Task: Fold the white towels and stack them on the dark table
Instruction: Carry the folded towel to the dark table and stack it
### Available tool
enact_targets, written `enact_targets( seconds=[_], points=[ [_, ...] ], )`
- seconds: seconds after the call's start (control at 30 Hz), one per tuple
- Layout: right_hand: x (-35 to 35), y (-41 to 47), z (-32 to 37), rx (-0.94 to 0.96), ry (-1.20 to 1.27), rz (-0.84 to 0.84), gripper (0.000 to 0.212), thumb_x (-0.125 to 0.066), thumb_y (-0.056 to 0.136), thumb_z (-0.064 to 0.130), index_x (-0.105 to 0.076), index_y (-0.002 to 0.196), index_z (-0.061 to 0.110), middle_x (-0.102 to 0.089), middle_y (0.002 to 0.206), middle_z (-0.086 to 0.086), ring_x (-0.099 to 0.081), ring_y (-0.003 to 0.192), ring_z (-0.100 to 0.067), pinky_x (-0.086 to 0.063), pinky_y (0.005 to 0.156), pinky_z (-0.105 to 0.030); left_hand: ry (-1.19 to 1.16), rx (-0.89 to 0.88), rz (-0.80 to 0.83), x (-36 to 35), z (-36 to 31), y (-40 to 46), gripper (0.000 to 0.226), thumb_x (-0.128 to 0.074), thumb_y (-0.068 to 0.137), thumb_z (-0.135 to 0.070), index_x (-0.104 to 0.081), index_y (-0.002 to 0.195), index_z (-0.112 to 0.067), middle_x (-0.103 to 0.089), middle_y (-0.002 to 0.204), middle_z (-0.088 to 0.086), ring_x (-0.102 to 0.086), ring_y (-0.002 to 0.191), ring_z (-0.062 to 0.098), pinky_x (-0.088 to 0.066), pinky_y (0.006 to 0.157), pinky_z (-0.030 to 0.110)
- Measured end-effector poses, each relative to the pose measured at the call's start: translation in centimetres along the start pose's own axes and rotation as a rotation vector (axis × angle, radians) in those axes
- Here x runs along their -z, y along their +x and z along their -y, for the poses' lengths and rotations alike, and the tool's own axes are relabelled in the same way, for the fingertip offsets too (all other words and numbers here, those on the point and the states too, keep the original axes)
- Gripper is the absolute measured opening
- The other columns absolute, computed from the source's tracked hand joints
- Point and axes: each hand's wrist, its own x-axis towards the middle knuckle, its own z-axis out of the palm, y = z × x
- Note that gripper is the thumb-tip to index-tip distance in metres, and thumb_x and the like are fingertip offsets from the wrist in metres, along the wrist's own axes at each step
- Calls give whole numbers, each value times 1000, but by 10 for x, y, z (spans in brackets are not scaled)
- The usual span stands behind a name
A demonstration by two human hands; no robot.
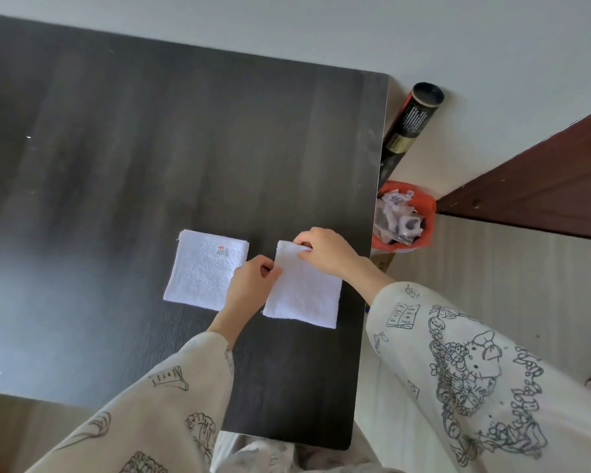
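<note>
Two folded white towels lie side by side on the dark table (151, 158). The left towel (198, 268) is a flat square with a small label near its far edge. Nearer the table's right edge lies the right towel (307, 295). My left hand (249, 285) pinches this towel's left edge, partly covering the left towel's near right corner. At the right towel's far edge, my right hand (325, 250) grips the cloth with curled fingers.
Past the table's right edge stand an orange bin (427, 213) full of crumpled rubbish and a black tube (410, 121) leaning against the wall. A dark brown board (543, 186) runs along the right. My patterned sleeves fill the near foreground.
</note>
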Motion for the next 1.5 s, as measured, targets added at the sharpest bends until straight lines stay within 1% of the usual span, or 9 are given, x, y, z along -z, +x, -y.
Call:
enact_targets(
  seconds=[0.17, 0.3, 0.47, 0.57, 0.73, 0.83, 1.1, 1.23, 1.5],
  points=[
    [2, -2, 1, -21, -48, -19, 36, -50, 94, 23, -54, 129, 20, -52, 126, -8, -55, 109, -25, -47, 94, -42, 23, 13, 23, 5, -1, -3, 29, -56, 89, -32, -53, 111, -14, -59, 90, 2, -61, 84, 22, -55, 80, 44],
    [5, -31, -4, -112, -35, -153, 42, -48, 96, 26, -44, 137, 22, -45, 139, -5, -43, 126, -24, -39, 103, -43, 104, -50, 25, 14, 2, -15, 35, -49, 94, -29, -48, 124, -12, -59, 105, 5, -54, 88, 16, -50, 83, 30],
    [-16, -105, -3, -291, 219, -456, 38, -47, 97, 22, -47, 134, 17, -49, 134, -3, -47, 123, -19, -39, 103, -31, 122, -176, 66, 23, 20, -44, 29, -42, 97, -21, -47, 125, -16, -58, 118, 6, -51, 91, 14, -44, 78, 23],
    [-48, -150, 0, -422, 401, -496, 35, -48, 96, 23, -50, 131, 18, -53, 132, -2, -52, 119, -16, -43, 101, -27, 151, -237, 152, 21, 30, -68, 28, -43, 96, -22, -48, 124, -17, -58, 118, 5, -55, 98, 17, -46, 86, 26],
    [-97, -238, -2, -569, 657, -566, 53, -38, 94, 49, -53, 128, 11, -55, 129, 1, -52, 116, -13, -37, 96, -18, 304, -411, 289, -7, 20, -99, 23, -45, 95, -23, -52, 117, -18, -60, 111, -1, -57, 93, 12, -46, 86, 20],
    [-122, -296, -14, -662, 738, -630, 33, -46, 97, 25, -53, 127, 15, -60, 121, -2, -56, 101, -12, -42, 91, -21, 373, -533, 377, -35, 3, -124, 21, -46, 95, -20, -56, 113, -16, -59, 105, -3, -57, 93, 12, -44, 85, 19],
    [-218, -486, -51, -854, 935, -1003, 27, -51, 95, 19, -58, 120, 16, -65, 106, -2, -60, 91, -12, -47, 89, -23, 551, -756, 600, -174, -16, -251, 19, -47, 95, -14, -59, 109, -11, -61, 95, 3, -58, 87, 20, -43, 80, 28],
    [-278, -597, -70, -967, 1043, -1153, 24, -52, 94, 16, -60, 117, 17, -67, 105, -5, -64, 96, -17, -50, 86, -27, 664, -898, 770, -258, -7, -345, 13, -48, 94, -12, -54, 96, -24, -64, 95, 5, -61, 84, 20, -50, 86, 40],
    [-366, -780, -105, -1195, 1112, -1480, 22, -53, 94, 17, -62, 114, 15, -68, 100, -6, -65, 90, -17, -51, 86, -31, 783, -1184, 1038, -415, -10, -516, 14, -50, 93, -14, -57, 99, -25, -64, 92, -4, -62, 79, 11, -47, 73, 19]
  ],
)
